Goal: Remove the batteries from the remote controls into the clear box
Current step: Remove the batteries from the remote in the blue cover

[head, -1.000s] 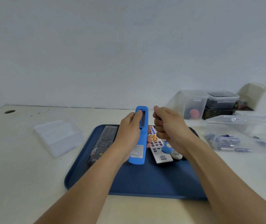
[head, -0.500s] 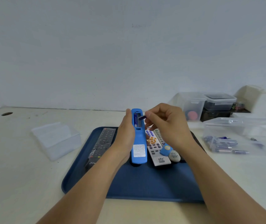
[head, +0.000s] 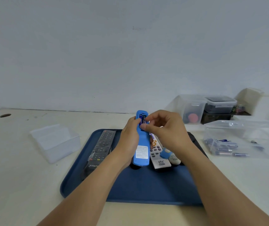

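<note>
My left hand [head: 128, 139] grips a blue remote [head: 141, 154] above the blue tray [head: 146, 190]. The remote's back faces up and its battery bay is uncovered at the far end. Blue batteries [head: 142, 120] sit in the bay. The thumb and forefinger of my right hand [head: 167, 132] pinch at one battery there, with the other fingers curled above. The clear box [head: 238, 127] stands to the right of the tray and holds several batteries [head: 223, 146].
On the tray lie a black remote [head: 101, 148] at the left and white remotes [head: 159, 154] under my right hand. A second clear box [head: 55, 142] sits left of the tray. Stacked plastic containers [head: 212, 108] stand at the back right by the wall.
The blue remote has tipped flatter toward the tray. My right hand moved from beside the remote onto the battery bay, and its fingertips now close on a battery.
</note>
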The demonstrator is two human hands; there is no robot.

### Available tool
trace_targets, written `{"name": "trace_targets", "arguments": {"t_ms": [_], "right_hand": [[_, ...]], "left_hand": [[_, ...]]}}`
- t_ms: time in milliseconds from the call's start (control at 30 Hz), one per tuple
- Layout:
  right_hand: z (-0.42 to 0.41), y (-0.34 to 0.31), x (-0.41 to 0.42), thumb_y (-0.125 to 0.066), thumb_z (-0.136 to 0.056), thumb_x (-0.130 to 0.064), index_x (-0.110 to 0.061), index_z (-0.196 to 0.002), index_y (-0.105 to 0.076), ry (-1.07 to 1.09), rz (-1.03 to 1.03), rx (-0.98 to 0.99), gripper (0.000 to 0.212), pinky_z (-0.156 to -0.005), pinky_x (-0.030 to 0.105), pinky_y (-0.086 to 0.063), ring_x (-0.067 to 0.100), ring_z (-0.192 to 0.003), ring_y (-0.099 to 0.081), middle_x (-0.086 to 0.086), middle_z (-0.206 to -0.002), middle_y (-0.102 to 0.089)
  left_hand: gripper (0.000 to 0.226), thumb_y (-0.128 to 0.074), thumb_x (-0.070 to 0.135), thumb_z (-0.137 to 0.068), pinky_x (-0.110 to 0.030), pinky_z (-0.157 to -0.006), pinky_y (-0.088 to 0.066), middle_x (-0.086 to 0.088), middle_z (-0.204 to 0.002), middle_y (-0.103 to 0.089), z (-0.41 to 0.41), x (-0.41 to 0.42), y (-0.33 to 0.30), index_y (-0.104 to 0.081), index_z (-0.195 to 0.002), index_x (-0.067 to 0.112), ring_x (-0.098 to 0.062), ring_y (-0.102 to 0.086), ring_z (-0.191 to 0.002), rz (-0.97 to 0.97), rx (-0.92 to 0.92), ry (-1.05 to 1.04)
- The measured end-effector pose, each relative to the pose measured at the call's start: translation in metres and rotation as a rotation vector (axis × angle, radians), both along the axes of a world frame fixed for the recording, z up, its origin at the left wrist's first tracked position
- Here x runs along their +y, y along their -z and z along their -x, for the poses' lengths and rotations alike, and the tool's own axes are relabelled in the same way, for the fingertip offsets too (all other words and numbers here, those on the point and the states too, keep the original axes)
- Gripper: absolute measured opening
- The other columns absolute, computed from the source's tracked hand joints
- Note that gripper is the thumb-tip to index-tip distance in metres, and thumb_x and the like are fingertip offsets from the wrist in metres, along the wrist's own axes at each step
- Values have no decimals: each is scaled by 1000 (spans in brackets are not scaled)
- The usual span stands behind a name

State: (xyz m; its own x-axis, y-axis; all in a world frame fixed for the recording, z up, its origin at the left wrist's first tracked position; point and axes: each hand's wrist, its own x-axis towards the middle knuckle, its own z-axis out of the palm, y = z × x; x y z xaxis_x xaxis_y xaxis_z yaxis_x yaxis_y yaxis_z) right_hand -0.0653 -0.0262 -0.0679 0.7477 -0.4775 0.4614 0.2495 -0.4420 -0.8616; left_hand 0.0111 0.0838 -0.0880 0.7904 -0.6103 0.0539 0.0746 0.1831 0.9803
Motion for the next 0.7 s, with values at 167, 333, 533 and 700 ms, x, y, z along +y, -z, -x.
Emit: {"name": "trace_targets", "arguments": {"t_ms": [167,333,533,700], "right_hand": [[2,1,-19,-81,-79,-5,-8,-75,-69,-95,-390,87,13,-54,21,-51,15,-57,-62,3,-64,-67],[20,-6,-51,-78,-85,-26,-18,-86,-75,117,-52,282,9,-61,17,-53,5,-69,-64,-9,-80,-73],[37,-6,-59,-90,-66,-36,-30,-113,-69,-35,396,724,52,-78,23,-49,1,-87,-62,-14,-102,-65],[35,-1,-59,-89,-70,-30,-33,-100,-71,-32,439,755,35,-84,29,-54,7,-87,-63,-13,-96,-65]], "left_hand": [[16,-48,17,-104,-37,-54,-59,-9,-71,-71,11,-3,5,-54,-119,19,-24,-68,-57,-19,-86,156],[15,-49,11,-104,-34,-53,-58,-5,-78,-72,7,-5,2,-55,-117,12,-20,-67,-56,13,-56,55],[19,-46,8,-102,-35,-52,-59,0,-79,-76,-3,-4,6,-56,-118,13,-20,-67,-56,-49,-71,42],[20,-48,8,-103,-31,-51,-57,0,-83,-77,-2,-5,7,-59,-117,17,-18,-68,-57,-53,-60,66]]}}
